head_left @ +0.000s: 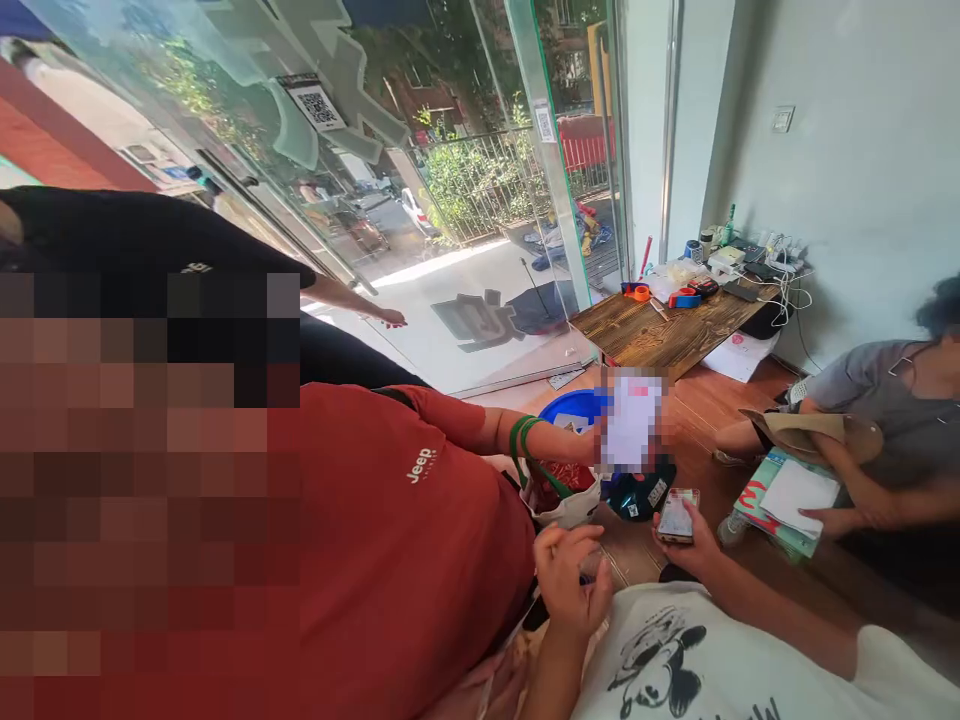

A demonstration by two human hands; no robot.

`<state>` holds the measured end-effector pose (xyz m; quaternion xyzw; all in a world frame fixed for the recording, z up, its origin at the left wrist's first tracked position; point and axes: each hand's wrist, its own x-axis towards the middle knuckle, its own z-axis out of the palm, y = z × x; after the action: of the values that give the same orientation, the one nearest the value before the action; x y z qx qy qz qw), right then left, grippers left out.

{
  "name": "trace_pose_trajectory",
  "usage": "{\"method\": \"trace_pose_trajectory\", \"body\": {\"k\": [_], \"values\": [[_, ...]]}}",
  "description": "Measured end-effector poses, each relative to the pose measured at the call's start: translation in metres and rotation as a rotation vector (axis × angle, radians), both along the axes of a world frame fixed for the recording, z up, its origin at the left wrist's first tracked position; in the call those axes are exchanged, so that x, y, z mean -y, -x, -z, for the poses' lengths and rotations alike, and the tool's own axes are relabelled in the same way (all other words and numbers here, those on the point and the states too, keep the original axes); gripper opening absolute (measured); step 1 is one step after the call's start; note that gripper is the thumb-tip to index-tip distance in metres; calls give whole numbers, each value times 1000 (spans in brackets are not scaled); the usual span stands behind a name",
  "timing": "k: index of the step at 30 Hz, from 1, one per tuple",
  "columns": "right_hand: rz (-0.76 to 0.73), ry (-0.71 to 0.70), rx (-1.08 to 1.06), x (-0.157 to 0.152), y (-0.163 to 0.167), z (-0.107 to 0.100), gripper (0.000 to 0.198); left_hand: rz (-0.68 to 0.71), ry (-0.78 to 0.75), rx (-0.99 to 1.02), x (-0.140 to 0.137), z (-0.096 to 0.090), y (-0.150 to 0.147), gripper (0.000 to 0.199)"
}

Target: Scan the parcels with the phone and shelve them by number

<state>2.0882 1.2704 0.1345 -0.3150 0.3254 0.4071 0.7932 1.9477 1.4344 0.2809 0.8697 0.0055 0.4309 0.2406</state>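
Observation:
My right hand (697, 548) is closed round a smartphone (678, 516), its lit screen facing up. To the left, my left hand (571, 580) is raised with bent fingers and the thumb apart; I see nothing in it. Beneath both arms is my white T-shirt (660, 670) with a cartoon mouse print. Close on my left, a person in a red T-shirt (427, 540) holds out a white, pixelated sheet-like thing (634, 425). A bag with green straps (517, 440) hangs from that person's forearm.
A wooden table (660, 330) bears tape rolls, cables and small items. Below it stands a blue basin (574, 408). At right, a seated person (915, 400) has a hat (855, 437) and papers (799, 495). Someone in black (150, 230) stands by the glass door (420, 200).

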Motion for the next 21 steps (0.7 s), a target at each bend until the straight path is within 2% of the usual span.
{"method": "trace_pose_trajectory", "body": {"k": [2,3,7,9,12,14,16,18,21], "values": [[30,11,26,13,12,-7,19,148,169,-168,4,4,2,9],[24,2,68,21,18,-11,23,209,266,-279,8,5,1,16],[-136,-130,295,48,37,-22,56,322,682,-676,30,22,-7,46],[-203,-138,381,53,45,-28,65,396,958,-827,43,35,-12,65],[-172,13,554,48,52,-41,63,684,1470,-1006,56,48,-19,84],[-147,148,732,40,53,-51,61,859,1721,-992,59,49,-22,83],[-157,280,951,35,53,-59,59,905,1846,-919,58,45,-23,78],[-173,416,1145,34,52,-64,57,903,1901,-862,54,40,-22,74],[-195,528,1237,35,50,-67,57,971,1934,-825,53,36,-19,74]]}}
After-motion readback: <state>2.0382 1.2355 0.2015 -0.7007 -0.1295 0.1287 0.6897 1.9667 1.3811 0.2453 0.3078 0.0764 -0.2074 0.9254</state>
